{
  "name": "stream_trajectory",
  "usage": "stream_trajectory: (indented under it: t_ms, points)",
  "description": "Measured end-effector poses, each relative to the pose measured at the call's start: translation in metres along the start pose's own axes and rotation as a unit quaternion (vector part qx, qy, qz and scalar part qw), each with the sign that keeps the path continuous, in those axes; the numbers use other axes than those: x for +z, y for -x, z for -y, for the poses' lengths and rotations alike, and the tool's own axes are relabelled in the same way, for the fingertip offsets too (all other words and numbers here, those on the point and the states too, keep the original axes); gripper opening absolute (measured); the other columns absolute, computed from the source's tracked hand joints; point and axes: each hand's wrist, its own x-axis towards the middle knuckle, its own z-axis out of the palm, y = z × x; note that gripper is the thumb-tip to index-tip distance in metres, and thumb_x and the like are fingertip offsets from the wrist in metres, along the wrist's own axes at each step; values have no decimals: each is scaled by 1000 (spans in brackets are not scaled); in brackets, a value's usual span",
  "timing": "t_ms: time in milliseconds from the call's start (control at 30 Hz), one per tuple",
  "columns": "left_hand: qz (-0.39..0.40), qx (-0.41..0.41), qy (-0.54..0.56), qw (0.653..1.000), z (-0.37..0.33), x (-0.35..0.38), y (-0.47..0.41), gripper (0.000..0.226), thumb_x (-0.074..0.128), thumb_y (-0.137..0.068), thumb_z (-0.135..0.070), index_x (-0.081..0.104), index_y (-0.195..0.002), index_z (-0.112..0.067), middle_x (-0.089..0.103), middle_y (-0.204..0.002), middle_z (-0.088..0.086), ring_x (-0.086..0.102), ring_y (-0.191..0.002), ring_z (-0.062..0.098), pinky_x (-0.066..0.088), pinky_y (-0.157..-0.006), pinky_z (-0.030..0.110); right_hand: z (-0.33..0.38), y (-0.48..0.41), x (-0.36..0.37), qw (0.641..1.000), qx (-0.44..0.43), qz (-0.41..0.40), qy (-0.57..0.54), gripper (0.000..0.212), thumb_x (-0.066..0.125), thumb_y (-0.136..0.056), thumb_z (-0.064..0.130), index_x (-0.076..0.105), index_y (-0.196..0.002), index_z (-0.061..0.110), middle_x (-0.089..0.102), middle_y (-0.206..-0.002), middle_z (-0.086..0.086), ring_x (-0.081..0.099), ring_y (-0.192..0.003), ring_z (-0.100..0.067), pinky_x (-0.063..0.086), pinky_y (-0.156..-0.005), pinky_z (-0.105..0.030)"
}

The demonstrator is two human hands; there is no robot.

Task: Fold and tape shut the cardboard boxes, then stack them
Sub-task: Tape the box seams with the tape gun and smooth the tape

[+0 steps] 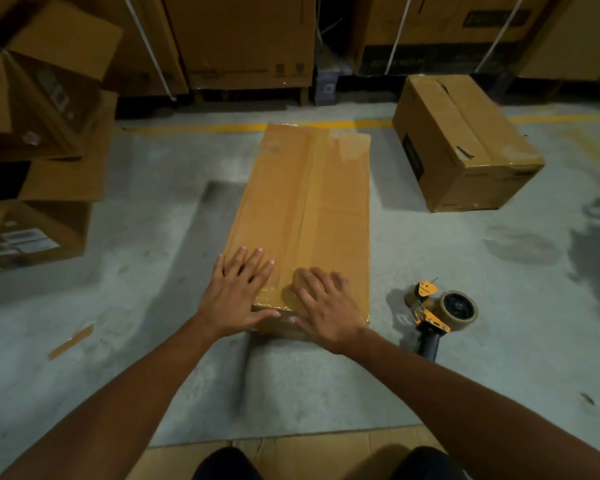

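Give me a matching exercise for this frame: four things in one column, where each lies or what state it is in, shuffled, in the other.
Things
1. long box
2. tape gun
3. square box
4. tape strip

Places or states
A. loose on the floor, near left
B. far right, shut, nothing on it
C. under the left hand and right hand
D. lying just right of the long box

Pairs: 1-C, 2-D, 3-B, 4-A
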Motion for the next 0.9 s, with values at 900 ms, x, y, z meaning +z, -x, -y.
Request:
stream_trajectory:
  t_ms: [900]
  points:
    - [-8, -426, 264, 866, -26, -33, -71, 84, 41, -95, -60, 15, -156, -9, 37, -144, 21, 39, -126, 41, 32, -100, 51, -36, -29, -31, 820, 459, -17, -342, 105, 54, -90, 67, -4, -160, 13, 21, -161, -24, 42, -137, -44, 42, -106, -48]
